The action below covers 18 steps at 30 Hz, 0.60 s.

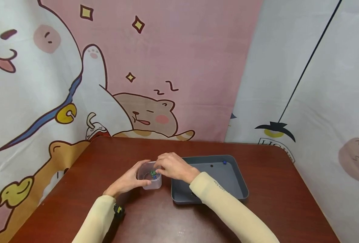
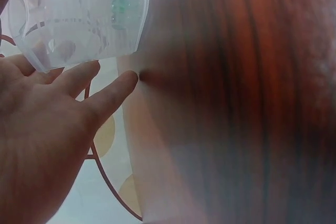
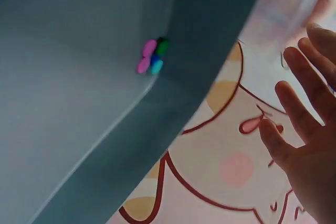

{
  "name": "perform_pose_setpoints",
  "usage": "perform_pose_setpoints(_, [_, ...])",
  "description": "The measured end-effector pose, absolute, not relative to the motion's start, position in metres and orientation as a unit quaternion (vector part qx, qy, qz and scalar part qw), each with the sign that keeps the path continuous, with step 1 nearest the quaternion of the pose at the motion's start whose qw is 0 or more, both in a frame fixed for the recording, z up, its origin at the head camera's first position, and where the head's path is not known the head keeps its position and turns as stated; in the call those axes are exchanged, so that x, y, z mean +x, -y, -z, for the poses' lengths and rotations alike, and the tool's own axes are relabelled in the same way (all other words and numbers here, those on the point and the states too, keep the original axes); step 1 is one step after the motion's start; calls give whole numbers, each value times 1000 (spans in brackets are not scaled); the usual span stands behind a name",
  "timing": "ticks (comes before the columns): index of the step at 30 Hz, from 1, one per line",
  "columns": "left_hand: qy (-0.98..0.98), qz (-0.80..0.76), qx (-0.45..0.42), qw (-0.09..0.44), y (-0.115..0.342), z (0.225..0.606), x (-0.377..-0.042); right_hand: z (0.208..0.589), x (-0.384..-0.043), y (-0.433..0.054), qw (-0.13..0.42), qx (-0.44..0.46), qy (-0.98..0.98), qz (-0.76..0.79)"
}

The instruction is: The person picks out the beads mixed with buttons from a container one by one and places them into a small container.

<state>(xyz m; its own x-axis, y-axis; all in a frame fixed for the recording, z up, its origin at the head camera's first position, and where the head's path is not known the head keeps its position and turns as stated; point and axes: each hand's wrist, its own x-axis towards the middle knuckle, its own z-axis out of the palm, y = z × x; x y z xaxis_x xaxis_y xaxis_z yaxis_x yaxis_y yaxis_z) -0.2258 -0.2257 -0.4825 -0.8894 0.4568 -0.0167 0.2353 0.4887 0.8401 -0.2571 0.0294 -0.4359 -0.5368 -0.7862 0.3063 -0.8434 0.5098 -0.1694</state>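
My left hand (image 1: 126, 179) holds a small clear plastic container (image 1: 153, 184), thumb at the near side and fingers round the far side. Small green and blue beads (image 1: 153, 174) lie inside it, and they show blurred through its wall in the left wrist view. Over the container's mouth reaches my right hand (image 1: 174, 166), its fingertips down at the rim close to the beads. In the right wrist view the fingers (image 3: 302, 72) are spread and fairly straight, with nothing visible between them.
A dark grey tray (image 1: 210, 184) stands right of the container, under my right forearm. A blue bead (image 1: 224, 162) and a dark one (image 1: 211, 165) lie in it. Small pink, green and blue pieces (image 3: 149, 48) sit by its wall. The brown table (image 1: 146, 219) meets a cartoon-printed cloth (image 1: 182, 60).
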Motion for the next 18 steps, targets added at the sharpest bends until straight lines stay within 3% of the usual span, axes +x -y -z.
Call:
perform_pose_setpoints(10, [-863,-453,197,107,226,487,-220,409,-250,-82,75,425,874,-221])
perform_pose_setpoints(18, [-865,-448,199,109,226,485,-224,392,-245,-149,100,364,893,-245])
